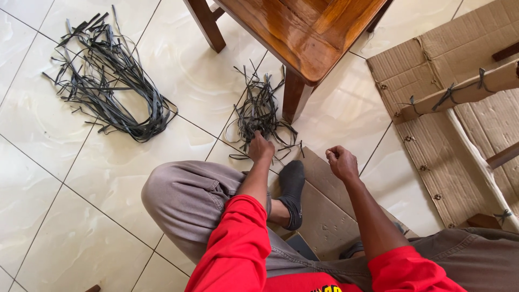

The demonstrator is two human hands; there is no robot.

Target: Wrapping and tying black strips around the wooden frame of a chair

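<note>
Left hand (260, 147): fingers bent down and closed into the near end of the small bundle of dark strips (260, 111), pinching what looks like 1 or 2 strips; the exact count cannot be told from this view. Right hand (342, 162): fingers curled into a loose fist, held above the flat cardboard sheet (324, 216) under the person's legs; whether a thin strip runs through that fist cannot be told. The small bundle lies on the tiled floor (108, 178), just beside the foot of the wooden table leg (294, 97), in front of the socked foot (292, 189). Judgement on handling: the strips appear thin, flat, light and limp, with some springiness, since they hold loose curls; they are tangled, so a single strip is best taken near a free end and drawn out lengthwise. A second, larger heap of strips (108, 81) lies well apart toward the far left of the floor. At the right edge, corrugated cardboard (432, 108) carries a pale wooden frame (476, 157) with strips tied around its joints.
</note>
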